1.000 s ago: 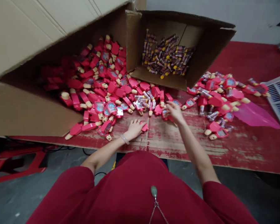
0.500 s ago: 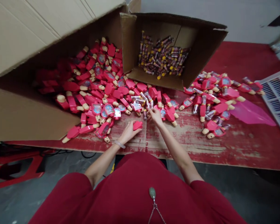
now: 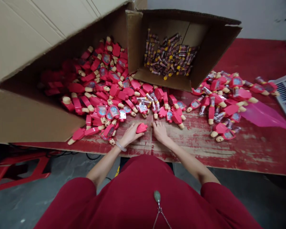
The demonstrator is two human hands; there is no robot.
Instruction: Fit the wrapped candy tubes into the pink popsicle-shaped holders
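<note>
My left hand (image 3: 131,133) holds a pink plastic piece (image 3: 141,128) just above the worn red table, near its front edge. To its right, my right hand (image 3: 159,129) is low over the table, its fingers curled together; whatever they may hold is too small to make out. Beyond both hands lies a large pile of pink pieces with beige ends (image 3: 114,90), some with picture faces. A few clear tubes with dark contents (image 3: 149,101) lie at the near side of this pile.
An open cardboard box (image 3: 135,44) with many small tubes (image 3: 170,57) stands behind the pile. A larger carton (image 3: 33,117) lies open at left. More pink pieces (image 3: 220,128), a pink translucent sheet (image 3: 264,116) and a white slatted tray (image 3: 284,95) are at right.
My right hand has drawn back from the tubes toward me and sits closer to the table's front edge. My left hand still has the pink piece. The view has shifted slightly.
</note>
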